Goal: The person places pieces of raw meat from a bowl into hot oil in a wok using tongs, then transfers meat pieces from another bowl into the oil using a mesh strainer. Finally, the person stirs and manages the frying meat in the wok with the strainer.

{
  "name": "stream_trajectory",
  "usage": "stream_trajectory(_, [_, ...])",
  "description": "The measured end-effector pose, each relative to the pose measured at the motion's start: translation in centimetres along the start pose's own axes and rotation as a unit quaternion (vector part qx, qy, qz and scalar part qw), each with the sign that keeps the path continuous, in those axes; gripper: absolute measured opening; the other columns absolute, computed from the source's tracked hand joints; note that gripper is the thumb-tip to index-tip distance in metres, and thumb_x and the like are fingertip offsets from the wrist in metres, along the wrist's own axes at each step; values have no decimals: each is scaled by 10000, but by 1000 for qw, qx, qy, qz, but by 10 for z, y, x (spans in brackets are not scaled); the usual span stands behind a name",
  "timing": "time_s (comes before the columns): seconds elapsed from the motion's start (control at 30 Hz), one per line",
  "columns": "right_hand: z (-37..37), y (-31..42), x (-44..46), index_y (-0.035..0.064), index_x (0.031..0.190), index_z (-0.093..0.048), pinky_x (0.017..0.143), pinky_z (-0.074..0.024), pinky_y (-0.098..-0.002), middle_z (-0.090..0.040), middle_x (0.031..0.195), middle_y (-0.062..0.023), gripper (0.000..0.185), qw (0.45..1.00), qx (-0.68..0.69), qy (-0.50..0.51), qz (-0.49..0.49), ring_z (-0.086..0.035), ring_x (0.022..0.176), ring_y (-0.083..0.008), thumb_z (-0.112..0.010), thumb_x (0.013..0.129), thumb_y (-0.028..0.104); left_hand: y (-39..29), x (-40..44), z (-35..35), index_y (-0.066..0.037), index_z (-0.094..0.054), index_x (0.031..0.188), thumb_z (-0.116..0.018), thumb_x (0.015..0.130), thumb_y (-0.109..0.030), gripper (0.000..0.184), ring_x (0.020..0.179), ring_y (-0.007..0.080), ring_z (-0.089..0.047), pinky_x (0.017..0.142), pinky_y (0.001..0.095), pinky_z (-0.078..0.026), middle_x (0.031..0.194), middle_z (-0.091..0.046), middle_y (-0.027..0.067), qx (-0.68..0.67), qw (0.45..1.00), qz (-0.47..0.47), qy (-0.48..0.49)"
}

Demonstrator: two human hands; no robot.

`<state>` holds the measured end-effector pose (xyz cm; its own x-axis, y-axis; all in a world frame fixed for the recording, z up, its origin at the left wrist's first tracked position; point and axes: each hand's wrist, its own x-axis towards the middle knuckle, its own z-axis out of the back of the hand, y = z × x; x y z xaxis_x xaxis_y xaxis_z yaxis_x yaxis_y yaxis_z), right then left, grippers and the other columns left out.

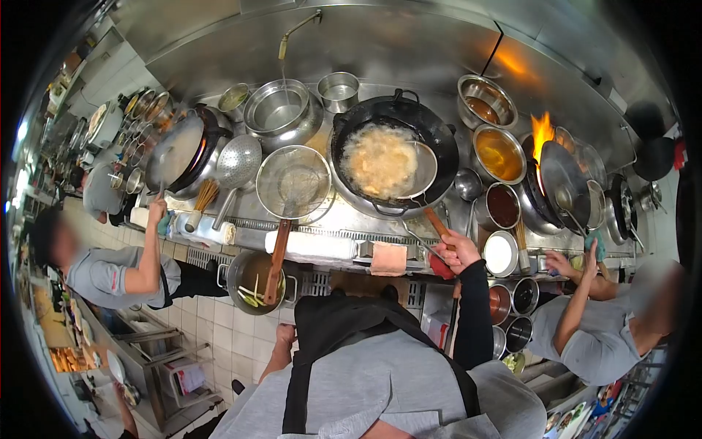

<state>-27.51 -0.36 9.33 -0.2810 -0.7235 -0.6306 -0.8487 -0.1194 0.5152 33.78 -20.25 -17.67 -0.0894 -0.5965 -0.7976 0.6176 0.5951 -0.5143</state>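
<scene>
My right hand is closed round the wooden handle of a wire strainer. The strainer's round mesh sits in a large black wok, at the right side of pale food frying in bubbling oil. My left hand hangs low beside my apron, its fingers curled; whether it holds anything is hidden. Nearest to it is a metal pot with green and white strips inside. Above that pot, a second mesh strainer rests on the counter with its wooden handle pointing toward me.
A co-worker at the left holds a wok. At the right another co-worker stands by a wok with a tall flame. Metal bowls of liquid and a ladle lie right of my wok.
</scene>
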Motion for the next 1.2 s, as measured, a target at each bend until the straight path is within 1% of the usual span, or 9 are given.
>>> stream_trajectory(0.1, [-15, -27, 38, 99, 1308, -436, 342, -235, -194, -536, 783, -60, 310, 1000, 3, -22, 11, -358, 465, -52, -519, 1010, 73, 56, 29, 12, 120, -615, 1079, -595, 889, -80, 276, 794, 344, -679, 547, 441, -580, 933, -670, 214, 119, 991, -47, 37])
stream_trajectory(0.17, [-26, -32, 44, 101, 1304, -439, 340, -226, -191, -537, 794, -60, 308, 1000, 17, -13, 19, -360, 467, -51, -520, 1008, 70, 55, 26, 1, 116, -623, 1057, -591, 884, -71, 257, 790, 340, -679, 547, 429, -579, 918, -669, 216, -40, 994, 97, 6])
stream_trajectory(0.3, [-5, -17, 18, 107, 1382, -396, 338, -244, -204, -527, 795, -54, 394, 997, 47, 43, 34, -363, 476, -53, -517, 1008, 75, 55, 18, 25, 112, -632, 1031, -563, 881, -54, 234, 765, 314, -673, 524, 398, -558, 899, -666, 214, 299, 939, -155, 73])
stream_trajectory(0.5, [-16, -29, 4, 101, 1497, -306, 345, -242, -209, -507, 778, -58, 526, 992, 11, -76, 95, -367, 470, -79, -505, 1012, 69, -19, -38, 0, 94, -623, 1091, -554, 867, -43, 271, 772, 305, -656, 537, 386, -555, 949, -660, 209, 96, 995, 27, -32])
stream_trajectory(0.73, [-23, -29, 4, 128, 1439, -376, 334, -232, -221, -506, 775, -54, 461, 993, 31, -62, 98, -349, 449, -77, -498, 1000, 55, 54, 42, 19, 102, -634, 1077, -603, 858, -38, 262, 783, 327, -668, 546, 420, -570, 935, -664, 206, 188, 970, -145, 54])
stream_trajectory(0.87, [-18, -31, 12, 129, 1433, -380, 327, -232, -220, -503, 774, -58, 454, 993, 36, -52, 98, -352, 456, -73, -498, 1001, 52, 9, 7, 8, 111, -631, 1094, -631, 844, -22, 282, 813, 344, -676, 575, 456, -588, 938, -669, 209, -16, 998, 50, -15])
stream_trajectory(1.0, [-8, -26, 15, 99, 1390, -390, 326, -246, -216, -500, 781, -66, 404, 991, 62, -46, 108, -359, 464, -71, -496, 1003, 51, -9, -10, 5, 119, -627, 1097, -629, 854, -22, 282, 813, 356, -677, 592, 477, -592, 939, -671, 203, -18, 996, 74, -46])
stream_trajectory(1.1, [-14, -26, 17, 99, 1362, -414, 326, -251, -217, -497, 770, -62, 380, 991, 49, -51, 111, -360, 465, -71, -510, 997, 56, 32, 19, 20, 133, -619, 1093, -597, 871, -62, 296, 780, 351, -677, 612, 467, -593, 940, -673, 214, 223, 967, -108, 61])
stream_trajectory(1.2, [-11, -19, 17, 110, 1370, -430, 327, -252, -220, -495, 750, -47, 398, 990, 55, -62, 111, -360, 463, -72, -531, 987, 61, 30, 20, 26, 143, -608, 1075, -558, 879, -103, 318, 741, 338, -675, 612, 455, -582, 928, -672, 229, 482, 842, -185, 153])
